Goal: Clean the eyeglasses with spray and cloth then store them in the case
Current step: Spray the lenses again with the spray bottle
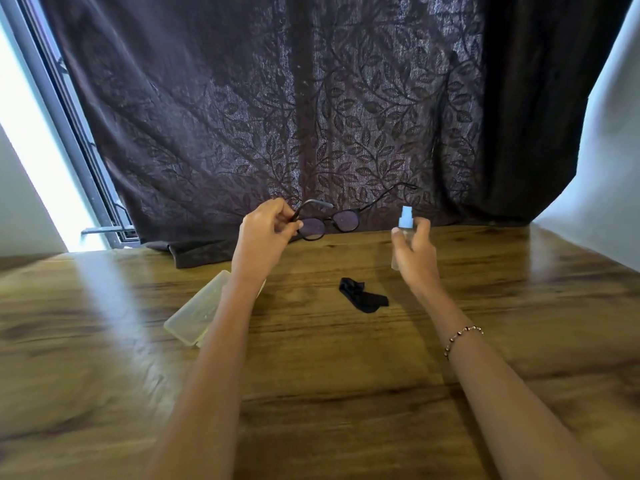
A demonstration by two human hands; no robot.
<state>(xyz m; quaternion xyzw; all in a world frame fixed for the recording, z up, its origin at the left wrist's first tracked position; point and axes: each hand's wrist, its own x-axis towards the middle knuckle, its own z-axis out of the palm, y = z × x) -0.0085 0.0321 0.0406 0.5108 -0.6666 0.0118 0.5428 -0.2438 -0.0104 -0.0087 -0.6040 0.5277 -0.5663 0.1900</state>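
Eyeglasses point(329, 221) with a dark round frame are held up above the far edge of the counter point(346, 393), temples open, in front of a dark leaf-patterned curtain point(277, 116). The left hand point(265, 233) pinches the frame at one hinge. The right hand point(414, 252) is wrapped around a clear spray bottle point(403, 225) with a pale blue nozzle, just beside the glasses. A crumpled black cloth point(363, 296) lies mid-counter, and a translucent case point(199, 308) lies closed toward the left edge, under the left forearm.
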